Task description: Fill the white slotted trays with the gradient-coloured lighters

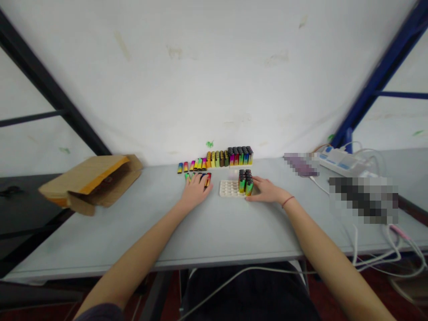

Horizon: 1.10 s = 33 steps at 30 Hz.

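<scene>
My left hand (pixel 195 191) reaches over a row of colourful lighters (pixel 187 177) lying on the table; its fingers are stretched over them, and partly cover them. Whether one is pinched underneath is hidden. A white tray (pixel 229 189) with round holes is in front of me, its left part showing bare holes. Two rows of green-yellow lighters with black tops (pixel 245 183) stand upright at its right end. Beside them is my right hand (pixel 265 191), thumb and fingers spread around the tray's right end, the thumb by its near corner.
Behind stand filled blocks of lighters, yellow-brown (pixel 217 159) and black-topped (pixel 240 156), against the wall. More loose lighters (pixel 199 164) lie to their left. An opened cardboard box (pixel 90 180) sits at left. At right are a phone (pixel 301 164), a power strip (pixel 343 160) and white cables (pixel 393 254).
</scene>
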### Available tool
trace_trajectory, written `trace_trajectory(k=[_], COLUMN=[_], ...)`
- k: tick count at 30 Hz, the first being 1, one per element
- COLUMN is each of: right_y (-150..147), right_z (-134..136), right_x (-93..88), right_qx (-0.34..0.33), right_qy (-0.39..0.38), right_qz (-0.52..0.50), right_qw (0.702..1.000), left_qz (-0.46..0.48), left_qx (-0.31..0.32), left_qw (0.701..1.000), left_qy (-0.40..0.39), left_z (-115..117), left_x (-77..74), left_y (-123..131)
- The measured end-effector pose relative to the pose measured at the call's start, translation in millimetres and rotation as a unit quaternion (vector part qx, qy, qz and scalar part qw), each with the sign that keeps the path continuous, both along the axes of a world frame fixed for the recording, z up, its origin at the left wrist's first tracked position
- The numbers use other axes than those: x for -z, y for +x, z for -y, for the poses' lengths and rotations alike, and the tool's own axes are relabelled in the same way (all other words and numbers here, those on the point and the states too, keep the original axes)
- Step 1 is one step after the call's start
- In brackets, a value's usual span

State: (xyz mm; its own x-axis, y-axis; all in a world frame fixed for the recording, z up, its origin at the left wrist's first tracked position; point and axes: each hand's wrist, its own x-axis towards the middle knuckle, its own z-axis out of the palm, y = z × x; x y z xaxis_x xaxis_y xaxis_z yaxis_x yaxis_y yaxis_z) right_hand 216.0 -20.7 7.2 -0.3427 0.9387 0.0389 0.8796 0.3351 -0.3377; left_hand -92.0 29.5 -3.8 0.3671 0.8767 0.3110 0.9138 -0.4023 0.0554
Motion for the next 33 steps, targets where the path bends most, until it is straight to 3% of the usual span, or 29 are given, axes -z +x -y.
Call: trace_trajectory(k=[2, 7, 17, 22, 28, 33], right_y=[0, 0, 3, 0, 0, 3], right_z=[1, 1, -1, 0, -1, -2], right_x=[-0.5, -0.3, 2.2, -0.4, -1.8, -3.2], right_qx=[0.003, 0.004, -0.001, 0.002, 0.001, -0.013], right_qy=[0.000, 0.001, 0.002, -0.001, 0.007, 0.012], right_qz=[0.001, -0.012, -0.025, -0.014, -0.024, -0.047], right_qw=[1.000, 1.000, 1.000, 1.000, 1.000, 0.999], left_qz=[-0.025, -0.024, 0.008, -0.029, -0.079, -0.079], left_qx=[0.030, 0.034, 0.090, 0.053, 0.000, -0.043], left_qw=[0.999, 0.999, 0.994, 0.997, 0.996, 0.994], left_qy=[0.000, -0.016, 0.054, 0.039, -0.032, -0.061], left_z=[-1, -5, 0, 13, 9, 13], left_x=[1.2, 2.1, -11.2, -21.1, -37.2, -41.5], left_y=[-5, -9, 0, 16, 31, 39])
